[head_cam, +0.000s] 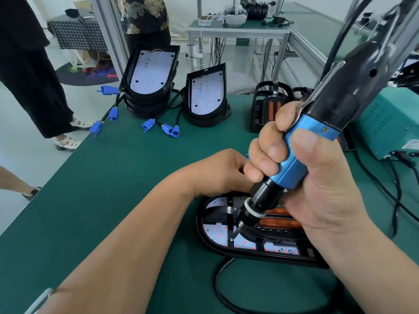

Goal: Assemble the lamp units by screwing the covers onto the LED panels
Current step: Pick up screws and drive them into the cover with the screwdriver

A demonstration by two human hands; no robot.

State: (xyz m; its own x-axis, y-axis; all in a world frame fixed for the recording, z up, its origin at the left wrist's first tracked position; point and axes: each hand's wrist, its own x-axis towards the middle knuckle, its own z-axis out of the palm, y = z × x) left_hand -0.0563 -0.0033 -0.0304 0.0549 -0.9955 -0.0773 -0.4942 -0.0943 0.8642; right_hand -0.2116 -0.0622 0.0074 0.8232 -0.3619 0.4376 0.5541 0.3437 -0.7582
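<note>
On the green worktop (108, 182), close to its near edge and toward the right, lies the lamp unit (223, 252). It is a black oval housing, with the white LED panel (215, 230) showing through the openings of the black cover (267, 233) laid over it. The right hand (313, 184) has its fingers and thumb wrapped tightly round the blue barrel of an electric screwdriver (292, 162). The tool is held tilted, with its bit tip set on a small screw (231, 240) in the left part of the cover. The left hand (217, 173) rests at the far edge of the unit, just behind the screwdriver. Its fingers are hidden by the right hand, so I cannot tell whether they hold anything. A black cable (216, 279) loops from the unit toward the near edge. Along the far edge stands a stack of open housings (145, 105) with a panel on top, and a single housing (207, 96) leans beside it. Their blue connectors (167, 129) are strewn in front. Spare covers (269, 103) stand further right, and a teal power box (385, 123) sits at the right edge.
</note>
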